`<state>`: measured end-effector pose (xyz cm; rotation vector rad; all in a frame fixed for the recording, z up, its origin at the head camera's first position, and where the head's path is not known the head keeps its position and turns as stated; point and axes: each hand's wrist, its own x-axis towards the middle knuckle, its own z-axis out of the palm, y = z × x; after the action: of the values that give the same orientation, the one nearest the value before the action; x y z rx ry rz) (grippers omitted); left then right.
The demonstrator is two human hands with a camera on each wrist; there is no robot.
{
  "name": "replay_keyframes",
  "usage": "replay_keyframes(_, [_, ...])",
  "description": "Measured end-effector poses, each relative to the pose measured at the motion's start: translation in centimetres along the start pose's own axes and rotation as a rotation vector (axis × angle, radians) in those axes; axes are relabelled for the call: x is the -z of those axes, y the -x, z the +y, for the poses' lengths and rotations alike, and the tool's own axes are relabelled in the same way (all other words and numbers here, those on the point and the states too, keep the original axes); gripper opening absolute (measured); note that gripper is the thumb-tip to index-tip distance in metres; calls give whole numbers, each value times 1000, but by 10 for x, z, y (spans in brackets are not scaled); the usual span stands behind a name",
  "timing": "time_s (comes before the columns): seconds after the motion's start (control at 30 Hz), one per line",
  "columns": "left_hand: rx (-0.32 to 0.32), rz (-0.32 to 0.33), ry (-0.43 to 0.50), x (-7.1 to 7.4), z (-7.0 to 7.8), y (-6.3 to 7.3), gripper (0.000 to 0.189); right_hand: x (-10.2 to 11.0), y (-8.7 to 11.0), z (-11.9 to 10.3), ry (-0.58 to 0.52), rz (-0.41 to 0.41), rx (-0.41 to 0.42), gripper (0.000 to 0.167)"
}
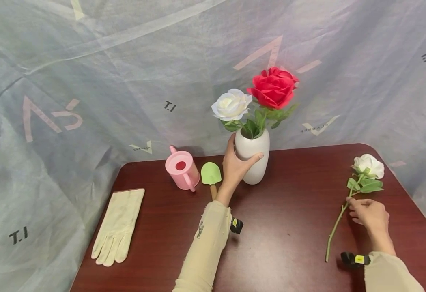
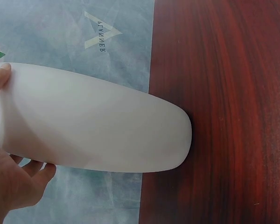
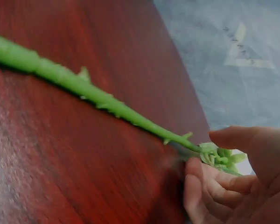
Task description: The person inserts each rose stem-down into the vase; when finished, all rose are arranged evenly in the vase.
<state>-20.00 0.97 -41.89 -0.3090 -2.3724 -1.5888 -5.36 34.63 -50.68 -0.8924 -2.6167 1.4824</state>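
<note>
My left hand (image 1: 235, 164) grips the white vase (image 1: 254, 162) from its left side, thumb across the front and fingers behind. The left wrist view shows the vase (image 2: 98, 121) with the hand around its upper part. A white rose (image 1: 231, 104) and a red rose (image 1: 274, 88) stand in the vase, their lower stems hidden inside. On the table's right side lies another white rose (image 1: 369, 166) with a green stem. My right hand (image 1: 370, 215) is at that stem (image 3: 107, 103), just below the leaves. In the right wrist view, thumb and fingers are spread apart around it.
A pink watering can (image 1: 182, 170) stands left of the vase. Between them lies a small green shovel (image 1: 211, 173), its wooden handle partly behind my left forearm. Pale work gloves (image 1: 119, 225) lie at the table's left. Grey cloth (image 1: 143, 73) hangs behind the dark red table (image 1: 278, 243).
</note>
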Motion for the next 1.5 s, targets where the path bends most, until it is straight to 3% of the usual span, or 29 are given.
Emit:
replay_keyframes(0.17, [4, 1, -1, 0, -1, 0, 89, -2, -5, -5, 149, -13, 20, 52])
replay_keyframes(0.3, [7, -6, 8, 0, -1, 0, 88, -6, -11, -5, 95, -10, 22, 42])
replay_keyframes(0.4, [10, -9, 3, 0, 0, 0, 88, -8, -11, -3, -90, -26, 23, 33])
replay_keyframes(0.53, [12, -7, -3, 1, 1, 0, 90, -7, -9, -1, -416, -70, 5, 13])
replay_keyframes(0.63, [15, -6, 0, 2, 2, 0, 91, -5, -5, -3, -644, -78, -3, 17])
replay_keyframes(0.83, [13, -5, 7, 2, 1, 0, 89, -7, 2, -18, -968, -45, 45, 5])
replay_keyframes(1.03, [16, -6, 3, -1, 1, 0, 89, -12, 15, -48, -1350, -138, 146, 7])
replay_keyframes(1.17, [23, -5, -10, -2, 1, 0, 91, -12, 24, -73, -1543, -224, 189, 9])
replay_keyframes(1.27, [22, -3, -16, -2, 1, 0, 91, -13, 30, -94, -1670, -240, 201, 10])
replay_keyframes(1.37, [20, -6, -22, -2, 1, -1, 90, -14, 37, -119, -1772, -215, 209, 7])
replay_keyframes(1.5, [17, -4, -29, 0, 1, -1, 90, -18, 46, -154, -1818, -128, 227, 6])
